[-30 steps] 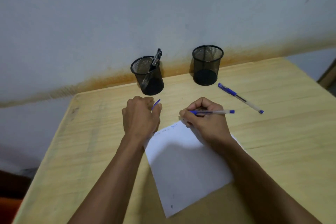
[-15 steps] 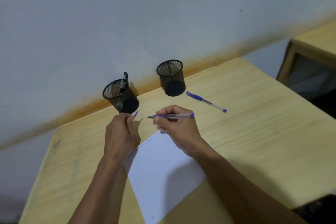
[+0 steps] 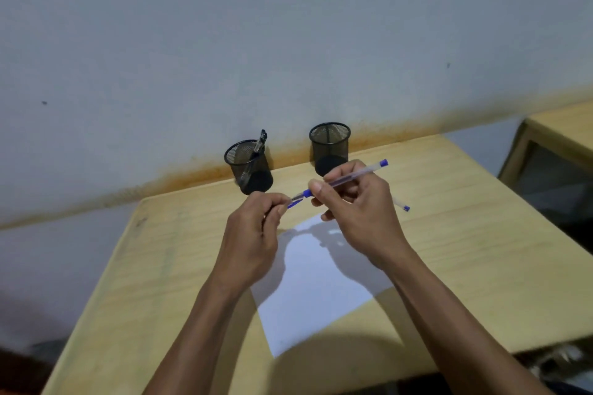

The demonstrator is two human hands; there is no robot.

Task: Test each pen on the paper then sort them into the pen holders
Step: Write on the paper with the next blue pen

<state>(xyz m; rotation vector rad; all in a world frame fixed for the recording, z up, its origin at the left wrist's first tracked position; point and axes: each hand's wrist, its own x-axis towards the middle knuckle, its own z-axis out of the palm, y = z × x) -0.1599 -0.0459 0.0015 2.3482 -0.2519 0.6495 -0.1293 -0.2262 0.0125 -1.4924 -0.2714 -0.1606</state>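
The right hand, at centre frame, pinches the clear barrel of the blue pen between thumb and curled fingers, holding it above the table with its tip end pointing lower left. The left hand, just left of it, pinches the blue cap at the pen's tip; whether the cap is already seated cannot be determined.

Below both hands, the paper lies on the wooden table, partly shadowed. A second pen lies on the table right of centre, mostly hidden behind the right hand. Toward the upper centre, against the wall, stand two black mesh holders: the left holder contains a dark pen; the right holder shows no contents.

Probable step: capping the tested pen before sorting.

Failure modes:
- Misaligned cap: the tip may mark the fingers, or the cap may slip from the pinch and drop.
- Wrong holder: the sorting rule is not visible, so a mistaken choice is possible.
- A hard drop may tip a light mesh holder.
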